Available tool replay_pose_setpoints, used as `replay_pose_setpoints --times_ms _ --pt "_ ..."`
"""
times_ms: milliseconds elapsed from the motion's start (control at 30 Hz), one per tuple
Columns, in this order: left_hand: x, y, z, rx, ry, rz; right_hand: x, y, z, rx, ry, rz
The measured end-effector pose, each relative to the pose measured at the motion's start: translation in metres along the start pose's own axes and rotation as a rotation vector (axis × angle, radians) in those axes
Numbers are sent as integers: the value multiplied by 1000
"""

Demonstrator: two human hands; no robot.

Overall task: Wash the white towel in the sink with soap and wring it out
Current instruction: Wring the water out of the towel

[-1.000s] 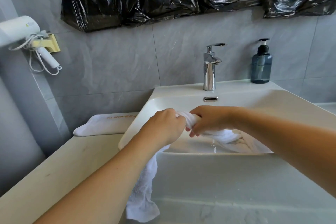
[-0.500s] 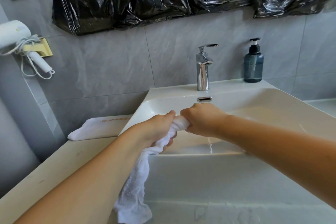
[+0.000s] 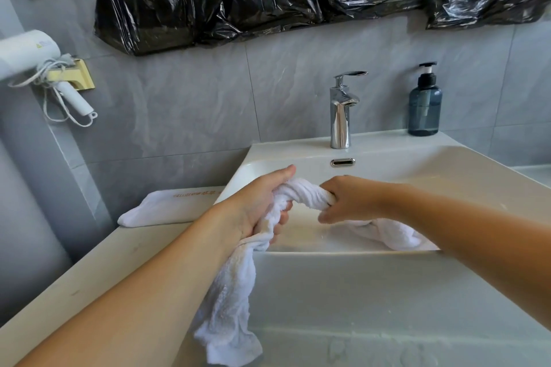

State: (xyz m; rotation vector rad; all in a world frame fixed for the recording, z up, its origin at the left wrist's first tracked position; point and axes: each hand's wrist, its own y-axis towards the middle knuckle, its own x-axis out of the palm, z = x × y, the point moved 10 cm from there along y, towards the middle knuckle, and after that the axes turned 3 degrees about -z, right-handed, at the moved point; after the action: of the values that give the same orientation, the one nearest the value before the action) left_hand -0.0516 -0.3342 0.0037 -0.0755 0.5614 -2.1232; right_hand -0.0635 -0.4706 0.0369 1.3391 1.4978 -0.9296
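Head view shows us over the sink [image 3: 447, 164], both fists wrapped tight round a twisted towel [image 3: 301, 192] — our left hand [image 3: 256, 205] and right hand [image 3: 343, 199] close together above the basin. One end of it hangs down past the sink's front edge; the other end lies inside the basin. Behind the sink stand a tap [image 3: 340, 116] and a soap bottle [image 3: 425, 104].

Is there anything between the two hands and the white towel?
Nothing visible. The left hand and the right hand both grip the twisted white towel directly, above the sink.
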Motion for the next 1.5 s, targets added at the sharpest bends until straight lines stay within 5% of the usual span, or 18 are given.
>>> replay_pose_setpoints --times_ms 100,233,333,600,800,900,967,1067,1167,1400,1500 --pt "-12 -10 28 261 233 192 -1 -2 9 39 100 -21" --pt "26 -39 71 681 1181 491 -7 0 8 46 55 98" --pt "57 -34 65 694 1519 481 -12 0 6 41 -50 160" --pt "29 -18 66 455 1260 616 -28 9 -12 14 -419 279" --pt "20 2 32 192 375 218 -29 4 11 39 -207 242" --pt "12 1 28 176 163 198 -31 4 18 68 -63 238" --pt "2 2 38 287 277 311 -34 3 13 76 -152 257" --pt "7 -13 64 509 862 563 -43 -3 9 83 -202 296" --pt "36 -17 67 635 1164 553 -39 -4 7 74 -207 283" --pt "-5 -14 71 566 702 659 -13 -3 21 73 241 79" --pt "-16 -19 69 576 600 709 -19 -5 13 67 221 119"
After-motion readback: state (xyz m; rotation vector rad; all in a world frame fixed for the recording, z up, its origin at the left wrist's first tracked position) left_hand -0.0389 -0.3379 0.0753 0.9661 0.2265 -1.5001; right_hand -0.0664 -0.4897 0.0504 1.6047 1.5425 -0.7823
